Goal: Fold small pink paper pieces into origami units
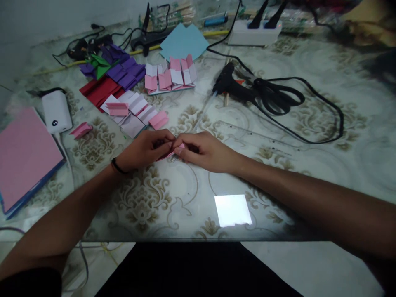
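Observation:
Both hands meet over a small piece of folded pink paper [168, 155] near the middle of the table. My left hand [145, 149] wears a dark band at the wrist and pinches the paper's left part. From the right, my right hand [202, 152] grips the other end between thumb and fingers. Much of the paper is hidden by the fingers. Just beyond my left hand lies a group of folded pink and white paper pieces [133, 113]. A similar pink and white row [171, 78] stands farther back. A single folded pink piece [81, 130] lies to the left.
A black glue gun [232, 84] with a looped cord lies right of centre, near a clear ruler [256, 134]. Purple folded paper [126, 72], red folded paper [100, 91], blue sheets [185, 41], a white power bank [56, 111], pink sheets [29, 159] and a power strip [255, 34] surround the hands.

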Demonstrator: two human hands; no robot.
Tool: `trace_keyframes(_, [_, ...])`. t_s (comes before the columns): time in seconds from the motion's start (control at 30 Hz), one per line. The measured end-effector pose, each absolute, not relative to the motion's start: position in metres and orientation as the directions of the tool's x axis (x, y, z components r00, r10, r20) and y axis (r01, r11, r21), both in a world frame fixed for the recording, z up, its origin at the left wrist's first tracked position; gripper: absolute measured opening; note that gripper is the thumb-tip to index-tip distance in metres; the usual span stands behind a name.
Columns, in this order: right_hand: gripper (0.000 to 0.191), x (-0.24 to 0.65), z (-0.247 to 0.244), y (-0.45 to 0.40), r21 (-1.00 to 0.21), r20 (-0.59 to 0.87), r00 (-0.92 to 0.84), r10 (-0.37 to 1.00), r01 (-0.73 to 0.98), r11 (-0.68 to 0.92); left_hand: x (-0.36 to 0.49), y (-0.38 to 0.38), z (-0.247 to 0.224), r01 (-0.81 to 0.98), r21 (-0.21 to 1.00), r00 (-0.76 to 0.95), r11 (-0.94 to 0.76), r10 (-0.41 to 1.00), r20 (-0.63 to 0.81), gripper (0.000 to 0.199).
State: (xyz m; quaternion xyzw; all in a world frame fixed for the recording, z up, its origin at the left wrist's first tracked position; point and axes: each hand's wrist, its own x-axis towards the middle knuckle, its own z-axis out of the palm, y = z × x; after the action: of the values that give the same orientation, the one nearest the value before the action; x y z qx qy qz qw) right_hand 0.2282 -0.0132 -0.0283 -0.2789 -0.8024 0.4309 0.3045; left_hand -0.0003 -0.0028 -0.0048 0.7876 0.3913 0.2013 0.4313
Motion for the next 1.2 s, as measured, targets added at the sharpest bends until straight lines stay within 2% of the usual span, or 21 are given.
trace_keyframes(1.2, [0.026, 0.2287, -0.03, -0.0139, -0.863, 0.229, -0.654, 0.721, 0.206, 0.461, -0.0016, -0.0026, -0.0083, 0.463, 0.816, 0.605, -0.346, 0.796, -0.006, 0.023])
